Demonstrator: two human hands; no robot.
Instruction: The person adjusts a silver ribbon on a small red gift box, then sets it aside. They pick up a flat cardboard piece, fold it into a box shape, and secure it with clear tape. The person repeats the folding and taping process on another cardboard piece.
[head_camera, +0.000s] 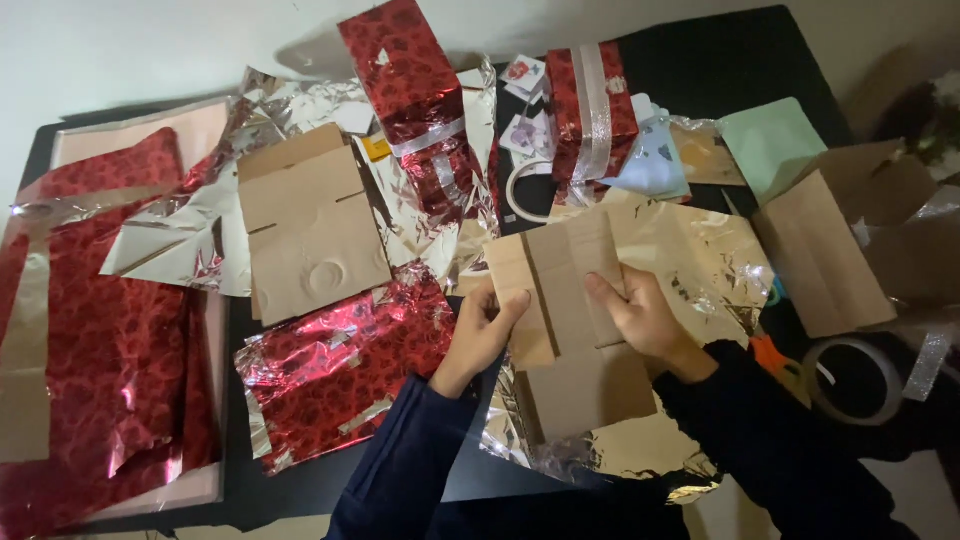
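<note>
Fingers of the left hand (484, 328) and right hand (640, 318) pinch the flattened cardboard box (570, 310) at centre frame; it looks light, stiff yet creasable, best held by its edges.

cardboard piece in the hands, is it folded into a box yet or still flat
Still flat: the cardboard piece lies unfolded between left hand and right hand, its panels and creases spread over silver foil.

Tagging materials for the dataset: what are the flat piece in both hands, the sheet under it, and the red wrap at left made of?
Flat piece held by left hand and right hand: looks like brown cardboard, matte, with fold creases. Sheet under it: seemingly metallic foil or film, shiny, crinkled, with glare spots. Red wrap: probably foil gift wrap, glossy, patterned, wrinkled.
</note>
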